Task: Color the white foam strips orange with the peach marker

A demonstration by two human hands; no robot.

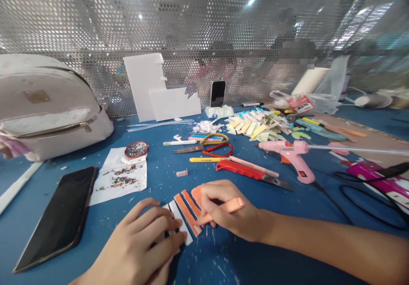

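Note:
My right hand (223, 208) is closed around an orange marker (228, 209), its tip down on a small striped foam piece (185, 212) with orange and white bands. My left hand (143, 242) presses fingers flat on the left end of that piece, holding it against the blue table (166, 178). Part of the piece is hidden under both hands.
A black phone (59, 219) lies at the left, a white paper with glitter (121, 176) beside it. Scissors (207, 146), a red cutter (252, 173), a pink glue gun (294, 155), foam scraps (255, 127) and a beige bag (44, 106) lie farther back. Black cables (361, 200) run at the right.

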